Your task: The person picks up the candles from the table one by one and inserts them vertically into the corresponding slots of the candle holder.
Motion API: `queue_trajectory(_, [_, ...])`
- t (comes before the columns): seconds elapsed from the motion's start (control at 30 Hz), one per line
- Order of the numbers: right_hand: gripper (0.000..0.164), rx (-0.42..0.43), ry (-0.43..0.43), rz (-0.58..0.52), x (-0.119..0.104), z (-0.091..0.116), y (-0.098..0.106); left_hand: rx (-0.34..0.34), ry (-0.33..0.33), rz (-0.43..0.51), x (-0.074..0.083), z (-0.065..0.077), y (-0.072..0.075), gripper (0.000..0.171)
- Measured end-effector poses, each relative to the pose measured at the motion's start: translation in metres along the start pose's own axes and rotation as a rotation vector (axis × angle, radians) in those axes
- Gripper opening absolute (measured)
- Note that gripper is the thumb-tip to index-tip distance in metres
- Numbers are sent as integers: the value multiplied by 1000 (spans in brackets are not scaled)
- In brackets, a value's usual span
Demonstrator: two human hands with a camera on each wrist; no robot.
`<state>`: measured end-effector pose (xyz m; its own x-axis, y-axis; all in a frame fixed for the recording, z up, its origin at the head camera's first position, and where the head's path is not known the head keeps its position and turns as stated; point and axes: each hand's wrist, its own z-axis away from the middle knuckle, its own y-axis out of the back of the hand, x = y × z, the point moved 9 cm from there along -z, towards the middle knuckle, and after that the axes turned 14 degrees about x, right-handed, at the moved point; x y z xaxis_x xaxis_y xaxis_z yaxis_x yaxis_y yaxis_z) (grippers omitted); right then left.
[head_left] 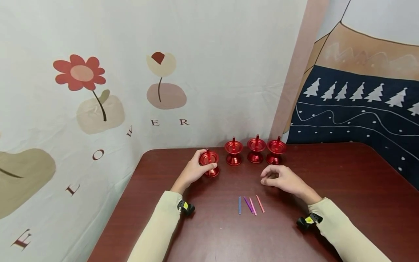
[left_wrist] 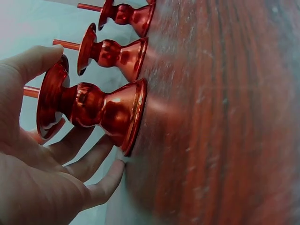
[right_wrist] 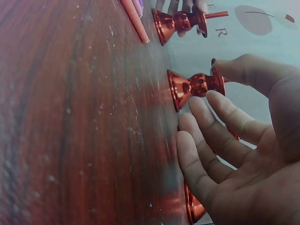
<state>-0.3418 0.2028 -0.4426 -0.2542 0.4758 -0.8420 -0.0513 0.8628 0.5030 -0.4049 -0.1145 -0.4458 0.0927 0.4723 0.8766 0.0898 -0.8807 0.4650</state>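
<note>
My left hand [head_left: 192, 171] grips a red metal candle holder [head_left: 212, 173], upright on the table, with a thin post standing in its dish. In the left wrist view the thumb lies at the dish rim of this candle holder [left_wrist: 89, 105] and the fingers reach round its far side. My right hand [head_left: 284, 179] hovers over the table, fingers loosely bent, holding nothing. In the right wrist view its fingers overlap another red candle holder [right_wrist: 187, 88] behind. Between the hands lie thin candles: blue [head_left: 239, 206], purple [head_left: 248, 205], pink [head_left: 252, 206] and coral [head_left: 260, 204].
Three matching candle holders stand upright along the back: one on the left [head_left: 234, 159], one in the middle [head_left: 255, 157], one on the right [head_left: 274, 159]. A printed cloth [head_left: 216, 72] hangs right behind the brown table [head_left: 216, 233]. Each wrist wears a small black camera.
</note>
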Motion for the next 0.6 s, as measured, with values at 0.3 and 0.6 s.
queue_trajectory(0.3, [22,-121,27,6,-4,5,-16,-10,-13,-3,2,6,3,81])
queue_trajectory(0.6, [21,-224,90,38,-12,11,-30,-96,-69,0,9,10,-8,76])
